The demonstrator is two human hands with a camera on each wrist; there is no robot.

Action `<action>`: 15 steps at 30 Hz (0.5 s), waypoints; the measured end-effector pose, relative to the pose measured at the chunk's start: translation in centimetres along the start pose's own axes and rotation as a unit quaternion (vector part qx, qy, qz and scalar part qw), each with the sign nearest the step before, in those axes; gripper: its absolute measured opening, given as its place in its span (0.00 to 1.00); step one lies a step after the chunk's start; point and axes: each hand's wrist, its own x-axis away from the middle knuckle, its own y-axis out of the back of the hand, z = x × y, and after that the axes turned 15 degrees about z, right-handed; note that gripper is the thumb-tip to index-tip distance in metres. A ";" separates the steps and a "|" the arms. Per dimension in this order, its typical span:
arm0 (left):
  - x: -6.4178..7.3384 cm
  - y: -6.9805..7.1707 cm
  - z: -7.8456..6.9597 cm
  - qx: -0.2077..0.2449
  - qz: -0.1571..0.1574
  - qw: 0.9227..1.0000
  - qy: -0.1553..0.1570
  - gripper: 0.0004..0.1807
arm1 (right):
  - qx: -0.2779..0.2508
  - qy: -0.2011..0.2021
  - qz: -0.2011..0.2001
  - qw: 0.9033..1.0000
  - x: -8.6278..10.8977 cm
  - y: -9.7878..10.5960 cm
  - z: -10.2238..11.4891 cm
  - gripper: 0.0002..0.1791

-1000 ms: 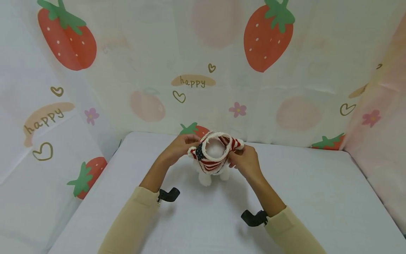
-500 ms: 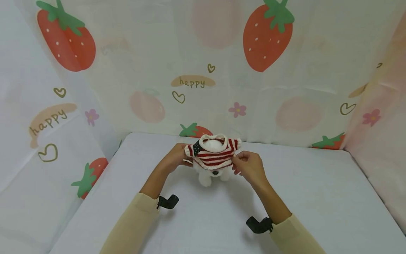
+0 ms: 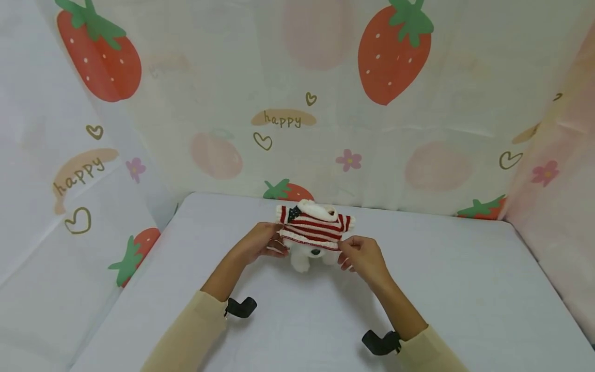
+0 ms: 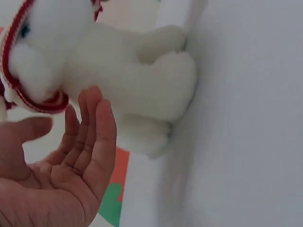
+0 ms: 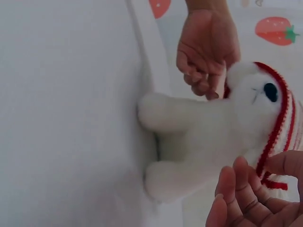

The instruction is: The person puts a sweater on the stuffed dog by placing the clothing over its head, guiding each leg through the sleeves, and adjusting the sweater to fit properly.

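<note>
A white plush dog [image 3: 300, 262] stands on the table, its dark nose showing under the hem of a small red-and-white striped knit sweater [image 3: 312, 228]. The sweater covers the top of its head, with both short sleeves sticking out sideways. On the right, my right hand [image 3: 367, 258] pinches the hem between thumb and forefinger, seen also in the right wrist view. My left hand [image 3: 257, 243] is at the opposite edge of the hem. In the left wrist view, that left hand [image 4: 66, 179] has its thumb apart from its extended fingers, close to the plush body.
The white-covered table [image 3: 441, 284] extends around the toy on both sides and in front. Behind it hangs a curtain [image 3: 293, 77] printed with strawberries and hearts. Black wrist cameras [image 3: 381, 343] are strapped to both forearms.
The sweater has tipped from its round neck opening facing me to its striped side facing me, its hem lower over the dog's head. Both hands have moved down beside it.
</note>
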 end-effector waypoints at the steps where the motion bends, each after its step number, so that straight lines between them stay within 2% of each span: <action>1: 0.4 -0.1 0.0 0.021 0.005 1.000 -0.001 0.26 | -0.010 -0.003 0.012 1.000 0.1 0.0 0.1 0.18; 4: 1.7 -0.5 -0.2 0.100 0.024 0.995 -0.009 0.31 | -0.056 -0.018 0.060 0.996 0.5 0.2 0.3 0.23; 7: 2.9 -1.2 -0.5 0.157 0.043 0.986 -0.018 0.33 | -0.102 -0.034 0.101 0.989 0.8 0.4 0.7 0.25; 9: 3.4 -1.7 -0.7 0.180 0.052 0.982 -0.021 0.33 | -0.124 -0.042 0.114 0.985 0.9 0.4 1.0 0.25; 15: 3.7 -2.9 -0.9 0.205 0.054 0.977 -0.016 0.31 | -0.190 -0.062 0.127 0.972 0.3 0.1 1.3 0.28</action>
